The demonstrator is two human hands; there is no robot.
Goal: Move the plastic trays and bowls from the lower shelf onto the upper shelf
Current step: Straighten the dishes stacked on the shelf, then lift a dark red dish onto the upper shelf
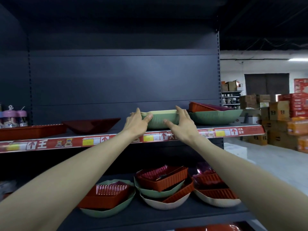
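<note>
A green ribbed plastic bowl (160, 120) rests on the upper shelf (116, 139). My left hand (136, 123) grips its left side and my right hand (182, 125) grips its right side. To its right sits another green bowl (215, 116) with a red tray (205, 106) in it. On the lower shelf (150, 217) lie several green and cream bowls holding red trays: one stack at the left (108, 195), one in the middle (164, 182) and one at the right (215, 190).
A dark red bowl (90, 125) and a flat red tray (31, 131) stand on the upper shelf's left part, beside small purple-capped bottles (14, 116). Cardboard boxes (280, 120) are stacked on the floor to the right of the shelving.
</note>
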